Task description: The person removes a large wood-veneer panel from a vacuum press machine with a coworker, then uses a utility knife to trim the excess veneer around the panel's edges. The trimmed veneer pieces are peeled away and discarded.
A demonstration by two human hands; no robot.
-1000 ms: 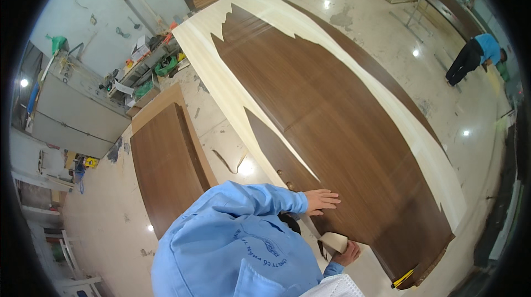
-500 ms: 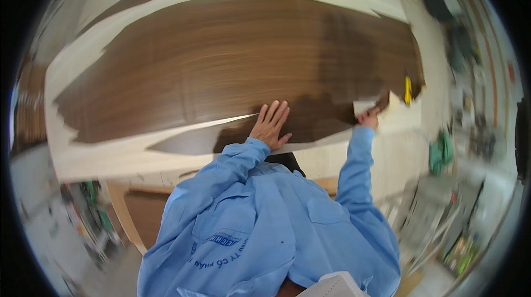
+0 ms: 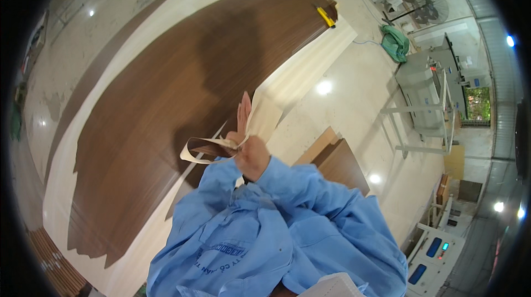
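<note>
A large dark brown wood veneer sheet (image 3: 166, 76) with ragged ends lies over a pale sheet (image 3: 298, 64). My left hand (image 3: 244, 110) presses on the brown veneer near its close edge, its fingers straight; part of it is hidden behind the right. Just in front, my right hand (image 3: 253, 157) is closed on a torn veneer strip (image 3: 191, 156). The strip curls up to the left, brown on one face and pale on the other; the fingertips gripping it are blurred. Toward the far right end, a yellow utility knife (image 3: 326, 16) rests on the veneer.
Below the sheet's near side stand brown panels (image 3: 340, 167). A white metal frame (image 3: 420, 111) is to the right, with a green cloth bundle (image 3: 395, 43) and a standing fan (image 3: 428, 6) farther back. Stacked brown boards (image 3: 55, 261) lie at lower left.
My right hand has swept left from the far right, drawing the strip back beside my left hand. My view has turned, so the sheet now runs diagonally. The knife remains on the veneer.
</note>
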